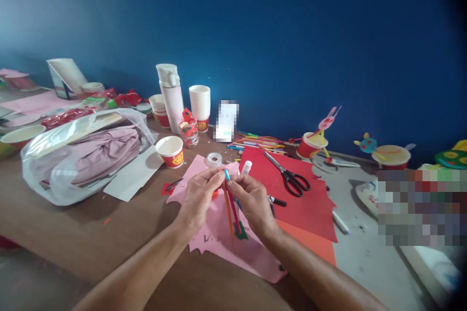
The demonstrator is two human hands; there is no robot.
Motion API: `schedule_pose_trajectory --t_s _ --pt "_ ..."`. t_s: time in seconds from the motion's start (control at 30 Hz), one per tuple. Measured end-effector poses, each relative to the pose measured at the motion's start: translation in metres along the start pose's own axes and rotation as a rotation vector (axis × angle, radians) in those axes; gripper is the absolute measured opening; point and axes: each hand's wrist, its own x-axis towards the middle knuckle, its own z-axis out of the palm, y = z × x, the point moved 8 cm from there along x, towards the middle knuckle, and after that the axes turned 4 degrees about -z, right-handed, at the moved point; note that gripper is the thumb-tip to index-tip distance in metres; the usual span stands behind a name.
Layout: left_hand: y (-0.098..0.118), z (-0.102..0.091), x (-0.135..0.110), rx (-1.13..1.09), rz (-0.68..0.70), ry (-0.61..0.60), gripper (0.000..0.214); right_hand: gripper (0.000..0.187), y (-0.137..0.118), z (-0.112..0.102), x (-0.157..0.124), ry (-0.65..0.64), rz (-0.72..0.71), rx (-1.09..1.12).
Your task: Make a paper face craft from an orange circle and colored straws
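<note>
Over the pink paper [251, 260], my left hand [197, 197] and my right hand [251, 199] meet, fingertips pinched together. Between them they hold a small bunch of thin coloured straws. An orange straw [228, 211] and a magenta straw [233, 210] hang down from the fingers, and a blue straw end [226, 174] pokes up at the top. My fingers partly cover where the straws come together. Beneath the straws' lower ends lies a green paper scrap [241, 231]. A glue stick [246, 167] is just behind my right hand.
Black-handled scissors [294, 182] lie on red paper [314, 214] at the right. Behind are a tape roll [214, 159], a paper cup [170, 152], stacked cups [200, 104], a flask [170, 99] and loose straws [260, 144]. A plastic bag [54, 187] sits left.
</note>
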Motion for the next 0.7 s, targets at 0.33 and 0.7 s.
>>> schedule_pose_trajectory --t_s 0.33,0.7 --pt "0.0017 0.0025 -0.0002 -0.027 -0.033 0.000 0.025 0.013 -0.0022 -0.0010 0.0001 0.021 -0.004 -0.013" --pt "0.0081 -0.0043 -0.0052 0.163 0.042 0.101 0.012 0.015 0.0052 0.0049 -0.0056 0.004 0.003 0.044"
